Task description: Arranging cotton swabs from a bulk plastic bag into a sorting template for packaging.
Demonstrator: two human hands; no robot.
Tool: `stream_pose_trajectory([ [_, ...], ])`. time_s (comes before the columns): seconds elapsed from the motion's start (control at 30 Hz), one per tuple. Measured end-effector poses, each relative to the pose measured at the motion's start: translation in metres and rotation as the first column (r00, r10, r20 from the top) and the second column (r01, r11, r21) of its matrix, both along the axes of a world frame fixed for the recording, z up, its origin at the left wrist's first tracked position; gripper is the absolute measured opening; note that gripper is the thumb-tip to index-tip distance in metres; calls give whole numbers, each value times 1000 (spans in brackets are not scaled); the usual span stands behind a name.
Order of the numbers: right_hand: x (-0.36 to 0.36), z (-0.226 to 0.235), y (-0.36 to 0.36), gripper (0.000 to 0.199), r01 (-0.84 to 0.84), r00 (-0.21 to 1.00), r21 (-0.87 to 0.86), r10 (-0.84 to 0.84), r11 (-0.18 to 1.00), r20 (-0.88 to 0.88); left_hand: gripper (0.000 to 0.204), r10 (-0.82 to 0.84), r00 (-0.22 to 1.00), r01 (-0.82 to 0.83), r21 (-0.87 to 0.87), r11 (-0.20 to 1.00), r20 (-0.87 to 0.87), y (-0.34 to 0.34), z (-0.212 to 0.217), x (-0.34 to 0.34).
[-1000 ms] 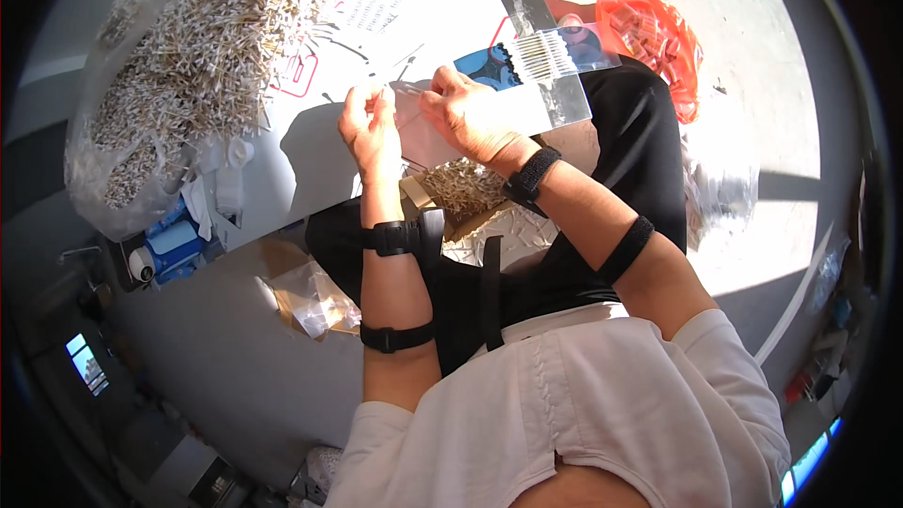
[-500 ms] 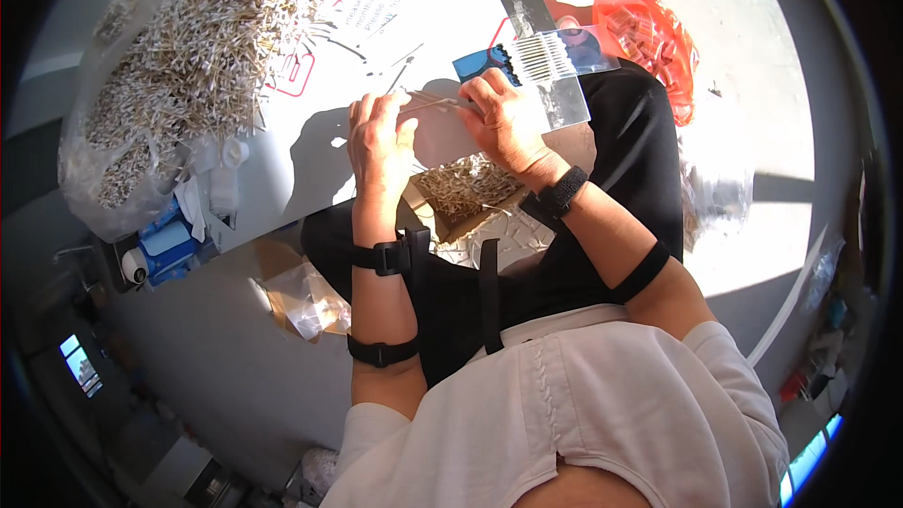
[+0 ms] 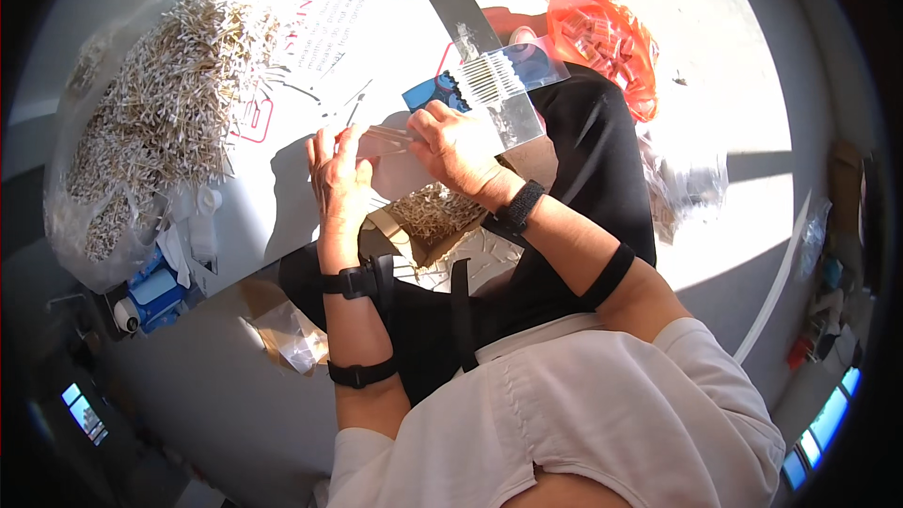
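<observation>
A few cotton swabs [image 3: 386, 135] stretch between my two hands over the near edge of the table. My left hand [image 3: 339, 177] has its fingers closed round their left ends. At their other ends my right hand [image 3: 455, 152] pinches them, fingers curled. Just beyond the right hand, a row of cotton swabs [image 3: 491, 78] lies side by side on a clear and blue plastic sleeve [image 3: 433, 92]. Below my hands, an open cardboard box [image 3: 400, 237] in my lap holds many loose swabs. My fingers partly hide the held swabs' tips.
A big clear bag [image 3: 61, 179] spilling a heap of swabs [image 3: 174, 99] takes up the table's left side. Near that corner sits a blue packet [image 3: 155, 293]. To the right, a red plastic bag [image 3: 632, 56] holds small clear packs, with clear plastic bags [image 3: 691, 183] closer to me.
The whole view has shifted, so the table and hands appear further left and slightly lower. The swabs between my hands now show as a small fanned group.
</observation>
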State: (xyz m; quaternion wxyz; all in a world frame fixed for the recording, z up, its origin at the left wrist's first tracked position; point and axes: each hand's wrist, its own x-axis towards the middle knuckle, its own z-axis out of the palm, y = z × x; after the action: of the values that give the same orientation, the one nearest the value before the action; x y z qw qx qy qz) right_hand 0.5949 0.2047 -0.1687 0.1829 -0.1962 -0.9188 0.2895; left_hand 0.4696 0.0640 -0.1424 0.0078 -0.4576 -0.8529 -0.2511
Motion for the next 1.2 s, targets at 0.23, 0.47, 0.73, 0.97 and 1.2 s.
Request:
stream_pose_trajectory([
  [0.23, -2, 7, 2, 24, 26, 999, -76, -28, 997, -20, 35, -65, 998, 64, -47, 997, -20, 18, -9, -7],
  [0.47, 0, 1, 4, 27, 25, 998, -79, -30, 997, -61, 27, 16, 1000, -16, 34, 999, -10, 25, -18, 22],
  [0.73, 7, -6, 6, 14, -55, 975, -70, 38, 996, -220, 25, 319, 946, -323, 134, 937, 47, 4, -21, -16],
  [0.97, 6, -11, 5, 13, -72, 962, -33, 61, 997, -266, 18, 256, 967, -254, 57, 965, -18, 19, -21, -26],
  [1.2, 9, -10, 8, 15, -77, 962, -54, 60, 996, -265, 21, 143, 990, -143, 85, 986, -5, 29, -12, -17],
])
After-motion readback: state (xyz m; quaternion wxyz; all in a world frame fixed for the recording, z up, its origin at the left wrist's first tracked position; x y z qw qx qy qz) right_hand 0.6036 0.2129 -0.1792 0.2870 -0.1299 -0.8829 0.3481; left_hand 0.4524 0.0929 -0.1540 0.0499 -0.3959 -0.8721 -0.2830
